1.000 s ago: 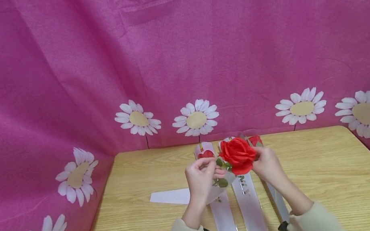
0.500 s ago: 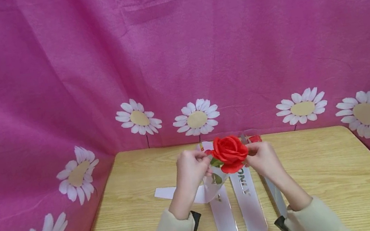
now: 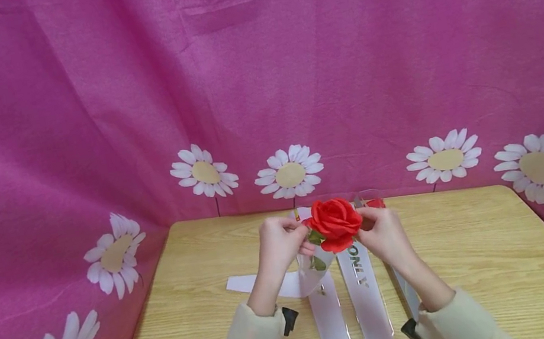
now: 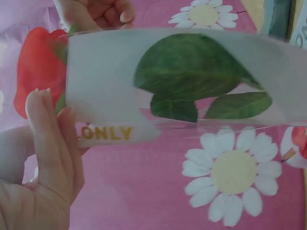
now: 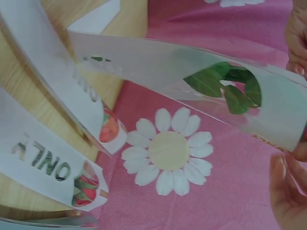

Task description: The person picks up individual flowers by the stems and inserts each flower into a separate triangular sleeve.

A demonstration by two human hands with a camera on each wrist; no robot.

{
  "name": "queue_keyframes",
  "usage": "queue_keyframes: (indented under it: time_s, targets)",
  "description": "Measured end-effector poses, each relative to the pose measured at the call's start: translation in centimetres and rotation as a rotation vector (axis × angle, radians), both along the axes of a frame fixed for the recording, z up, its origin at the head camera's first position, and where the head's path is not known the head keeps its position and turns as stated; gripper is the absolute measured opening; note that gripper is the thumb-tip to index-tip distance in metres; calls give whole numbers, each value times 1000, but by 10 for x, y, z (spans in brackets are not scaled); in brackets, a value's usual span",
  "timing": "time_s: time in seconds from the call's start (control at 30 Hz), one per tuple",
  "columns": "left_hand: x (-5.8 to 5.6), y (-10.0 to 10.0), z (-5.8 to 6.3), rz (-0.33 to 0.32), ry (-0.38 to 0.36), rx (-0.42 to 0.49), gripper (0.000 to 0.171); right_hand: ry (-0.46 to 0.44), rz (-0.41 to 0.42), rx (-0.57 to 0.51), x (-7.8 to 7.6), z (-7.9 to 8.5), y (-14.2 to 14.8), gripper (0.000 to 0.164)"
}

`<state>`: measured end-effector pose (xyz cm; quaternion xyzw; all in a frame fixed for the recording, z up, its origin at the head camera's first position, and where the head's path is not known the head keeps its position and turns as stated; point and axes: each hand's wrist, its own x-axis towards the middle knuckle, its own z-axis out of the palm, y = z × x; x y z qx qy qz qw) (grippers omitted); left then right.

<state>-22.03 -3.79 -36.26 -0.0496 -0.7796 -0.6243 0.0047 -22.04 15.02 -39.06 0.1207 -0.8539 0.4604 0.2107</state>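
Observation:
A red rose (image 3: 335, 223) with green leaves (image 4: 187, 72) stands in a pale, see-through flower sleeve (image 4: 100, 96) marked ONLY in gold. Its bloom rises from the sleeve's wide mouth. At the bloom's left my left hand (image 3: 280, 246) pinches the sleeve's edge between thumb and fingers. On the other side my right hand (image 3: 384, 234) grips the rim just beneath the petals. Part of the right fingertips is hidden behind the bloom. Through the clear window in the right wrist view, more leaves (image 5: 235, 86) show, and the sleeve tapers away to the left.
Two sleeved roses lie lengthwise on the wooden table (image 3: 481, 254): a left one (image 3: 330, 322) and a middle one (image 3: 368, 309). Another narrow sleeve (image 3: 409, 296) lies under my right forearm. A pink cloth (image 3: 367, 57) with printed daisies hangs behind and at the sides.
The rose and sleeve have moved left and slightly up. My left hand has moved from beside the leaves to the sleeve's edge by the bloom; my right hand has followed leftward.

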Motion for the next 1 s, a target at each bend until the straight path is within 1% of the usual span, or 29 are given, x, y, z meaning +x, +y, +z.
queue_keyframes:
  time_s: [0.07,0.13,0.2,0.27,0.33,0.4,0.43,0.5,0.6,0.7,0.8,1.0]
  targets:
    - [-2,-1,-3,22,-4,52,15,107,44,-37,0,-4,-1,34]
    - [-3,-2,-5,34,-5,84,16,259,109,-53,-2,-9,-1,51]
    - [-4,-2,-5,41,3,98,16,429,178,-14,-4,-12,-2,55]
    - [-5,-2,-6,42,6,101,16,585,243,49,-5,-15,-2,53]
    - [-5,-2,-6,40,7,98,15,682,311,117,-6,-16,-3,53]
    - [-5,-2,-6,44,4,87,15,712,363,179,-6,-16,-4,54]
    - [-5,-2,-6,44,5,83,15,713,386,199,-5,-15,-5,54]
    - [-5,-2,-7,47,8,84,15,707,407,243,-4,-14,-6,53]
    - [-6,-1,-9,58,14,104,15,716,400,297,0,-13,-7,49]
    - [-6,-1,-11,68,28,130,14,745,383,330,2,-14,-8,54]
    - [-6,0,-10,62,50,146,15,768,367,339,2,-16,-9,58]
    - [-3,1,-6,48,54,155,15,795,343,338,1,-20,-9,52]
